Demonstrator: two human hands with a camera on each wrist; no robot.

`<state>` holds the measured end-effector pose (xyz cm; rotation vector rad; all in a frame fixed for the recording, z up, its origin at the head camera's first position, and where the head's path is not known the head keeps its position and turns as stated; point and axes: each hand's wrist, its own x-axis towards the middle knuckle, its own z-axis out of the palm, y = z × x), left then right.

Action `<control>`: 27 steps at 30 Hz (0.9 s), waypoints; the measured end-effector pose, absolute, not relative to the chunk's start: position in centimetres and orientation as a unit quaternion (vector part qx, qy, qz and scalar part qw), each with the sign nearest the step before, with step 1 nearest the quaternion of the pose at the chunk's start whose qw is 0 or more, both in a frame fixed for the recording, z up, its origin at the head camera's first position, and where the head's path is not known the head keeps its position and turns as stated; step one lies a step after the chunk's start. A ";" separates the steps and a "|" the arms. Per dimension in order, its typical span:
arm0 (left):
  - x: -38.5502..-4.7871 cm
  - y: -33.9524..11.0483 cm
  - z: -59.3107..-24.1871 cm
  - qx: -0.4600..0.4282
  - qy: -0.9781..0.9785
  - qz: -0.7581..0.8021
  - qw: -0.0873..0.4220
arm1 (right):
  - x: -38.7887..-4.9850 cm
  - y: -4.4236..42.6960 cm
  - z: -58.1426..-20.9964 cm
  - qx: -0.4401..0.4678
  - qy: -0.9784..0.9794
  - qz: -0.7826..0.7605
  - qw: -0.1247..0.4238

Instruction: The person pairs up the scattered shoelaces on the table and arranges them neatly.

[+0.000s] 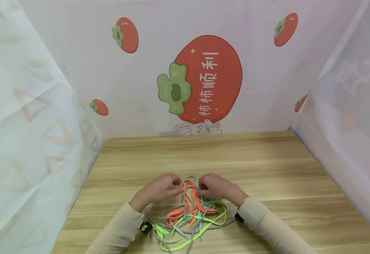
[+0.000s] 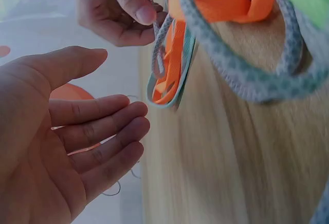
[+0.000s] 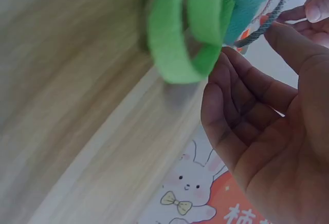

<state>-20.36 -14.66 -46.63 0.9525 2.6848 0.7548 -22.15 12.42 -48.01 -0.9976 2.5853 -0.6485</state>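
A loose tangle of shoelaces lies on the table between the two hands. It holds an orange shoelace (image 2: pixel 175 59), a lime green shoelace (image 3: pixel 167 44), a pale teal shoelace (image 3: pixel 249 13) and a grey patterned shoelace (image 2: pixel 205 36). At the tangle's far left side is my left hand (image 1: pixel 161 188); in the left wrist view its fingers are extended and the palm holds nothing. Opposite it, my right hand (image 1: pixel 218 187) pinches a strand of the grey shoelace between thumb and fingers. The laces overlap, so where each one runs is partly hidden.
The wood-grain table (image 1: pixel 124 158) ends at a back curtain (image 1: pixel 150 70) printed with red persimmons and a rabbit. White cloth walls stand on the left (image 1: pixel 23 123) and right (image 1: pixel 356 116). A black wrist strap (image 1: pixel 145 227) shows at the left sleeve.
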 end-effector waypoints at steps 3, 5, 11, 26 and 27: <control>-20.6 -14.1 -46.9 0.332 0.902 0.256 0.100 | -22.2 12.1 -48.0 -0.359 0.891 -0.230 0.158; -20.7 -13.8 -47.1 0.339 0.899 0.257 0.099 | -22.2 11.9 -48.1 -0.367 0.883 -0.241 0.165; -20.9 -13.2 -47.2 0.350 0.891 0.268 0.106 | -22.3 11.7 -48.1 -0.381 0.866 -0.264 0.187; -22.1 -13.1 -48.4 0.349 0.814 0.414 0.212 | -22.7 11.9 -46.9 -0.374 0.819 -0.370 0.230; -22.1 -13.2 -48.4 0.340 0.804 0.433 0.226 | -22.7 11.9 -46.9 -0.370 0.817 -0.376 0.233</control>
